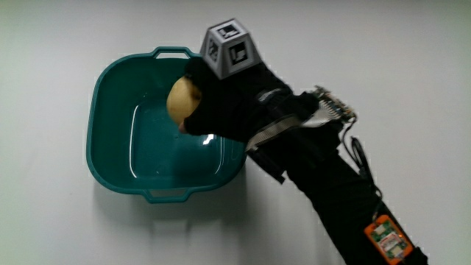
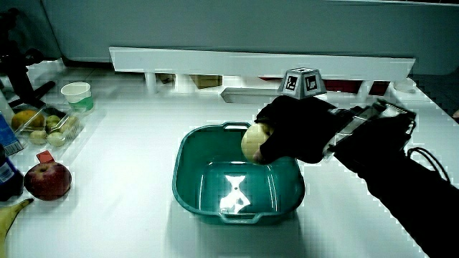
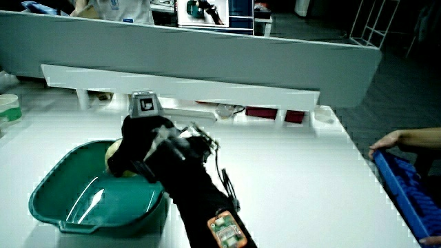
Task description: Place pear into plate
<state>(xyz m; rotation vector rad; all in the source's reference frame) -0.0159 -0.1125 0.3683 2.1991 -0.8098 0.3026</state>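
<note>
I see the hand (image 1: 221, 110) clamped on the pear (image 1: 182, 100) over the teal plate (image 1: 110, 96); only a side view shows an apple (image 2: 47, 179) well apart from it.

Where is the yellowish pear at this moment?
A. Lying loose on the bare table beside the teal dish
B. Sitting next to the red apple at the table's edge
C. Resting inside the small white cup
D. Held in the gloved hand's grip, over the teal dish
D: the hand has its fingers curled around the pear, which hangs above the inside of the teal dish, as a side view also shows.
</note>
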